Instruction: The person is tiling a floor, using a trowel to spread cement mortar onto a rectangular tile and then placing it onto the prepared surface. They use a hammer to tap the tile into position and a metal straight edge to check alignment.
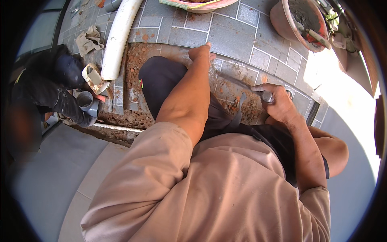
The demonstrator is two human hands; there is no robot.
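Note:
My left hand reaches forward beyond my bent knee to the edge of the grey tiles, fingers stretched out and holding nothing I can see. My right hand is closed around the silvery grip of a long thin metal tool. Its dark, narrow length points left and away from me, over a wet, muddy strip of tiles. What the tool's far tip touches is too blurred to tell. Loose reddish soil lies below the tool, beside my dark trousers.
A bucket of grey mortar with a wooden-handled tool stands far right, a pink basin at the top. A white pipe, cut plastic container, and grey pipe fitting lie left, near a dark-clothed person beside a soil trench.

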